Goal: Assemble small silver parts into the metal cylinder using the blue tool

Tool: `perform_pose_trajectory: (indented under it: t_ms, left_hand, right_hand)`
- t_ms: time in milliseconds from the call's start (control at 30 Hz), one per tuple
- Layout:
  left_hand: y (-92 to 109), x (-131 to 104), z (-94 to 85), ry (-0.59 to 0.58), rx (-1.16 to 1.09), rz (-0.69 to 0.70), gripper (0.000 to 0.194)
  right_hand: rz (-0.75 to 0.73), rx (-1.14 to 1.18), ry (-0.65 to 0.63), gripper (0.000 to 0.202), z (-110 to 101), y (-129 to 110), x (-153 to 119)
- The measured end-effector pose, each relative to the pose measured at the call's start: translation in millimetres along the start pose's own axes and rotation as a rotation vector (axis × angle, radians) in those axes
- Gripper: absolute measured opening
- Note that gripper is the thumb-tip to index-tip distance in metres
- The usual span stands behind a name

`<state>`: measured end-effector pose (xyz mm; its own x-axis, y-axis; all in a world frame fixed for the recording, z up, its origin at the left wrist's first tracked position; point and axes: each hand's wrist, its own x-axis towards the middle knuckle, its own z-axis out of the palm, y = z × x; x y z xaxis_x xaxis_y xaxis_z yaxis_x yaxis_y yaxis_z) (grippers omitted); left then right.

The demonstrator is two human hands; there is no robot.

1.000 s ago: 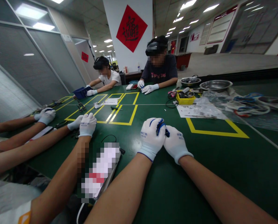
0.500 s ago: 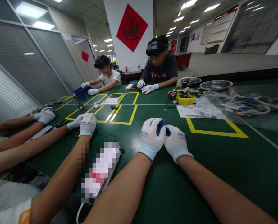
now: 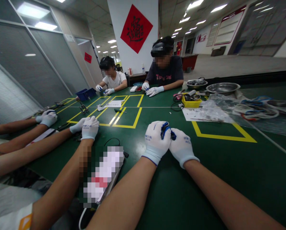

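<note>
My left hand (image 3: 156,140) and my right hand (image 3: 181,145) meet above the green table (image 3: 166,198), both in white gloves with blue palms. The fingers of each are curled closed and press together at the middle. Whatever they grip is hidden behind the gloves; only dark and blue patches show between the fingers. To the left of my forearm lies a blurred-out pale object (image 3: 106,172) with a red patch, a white cable at its lower end.
Co-workers' gloved hands (image 3: 88,127) are close on my left. Two people sit across the table near a blue bin (image 3: 85,94). A yellow bin (image 3: 191,101) of parts, metal bowls (image 3: 223,88), plastic bags (image 3: 212,108) and cables stand right. A green-handled screwdriver (image 3: 119,110) lies ahead.
My hands hold nearly the same pose. Across the table, the person in white has moved both hands off the blue bin, to its right.
</note>
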<state>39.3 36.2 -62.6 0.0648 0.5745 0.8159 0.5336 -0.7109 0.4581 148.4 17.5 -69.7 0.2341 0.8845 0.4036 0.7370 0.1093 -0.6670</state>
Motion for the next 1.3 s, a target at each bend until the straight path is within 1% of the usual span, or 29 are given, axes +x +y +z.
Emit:
perform_pose_trajectory:
  t_ms: [200, 567, 833, 1033, 1300]
  left_hand:
    - [-0.7, -0.2, 0.0, 0.02, -0.015, 0.021, 0.021]
    - [-2.2, -1.4, 0.9, 0.012, -0.017, -0.015, 0.025]
    - [-0.9, -0.9, -0.4, -0.012, -0.008, -0.034, 0.026]
    - [-1.2, -0.6, 0.6, -0.007, -0.014, -0.022, 0.021]
    - [1.0, 0.5, -0.9, -0.024, -0.01, -0.029, 0.02]
  right_hand:
    - [0.003, 0.084, -0.016, 0.023, -0.7, -0.3, 0.1]
    - [0.027, 0.139, -0.04, 0.029, -4.0, -2.6, 1.5]
    - [0.012, 0.106, -0.058, 0.029, -6.0, -4.0, 1.5]
    - [0.007, 0.071, -0.039, 0.024, -5.0, -4.2, 1.2]
    - [0.018, 0.018, -0.009, 0.021, -2.6, -1.6, 0.7]
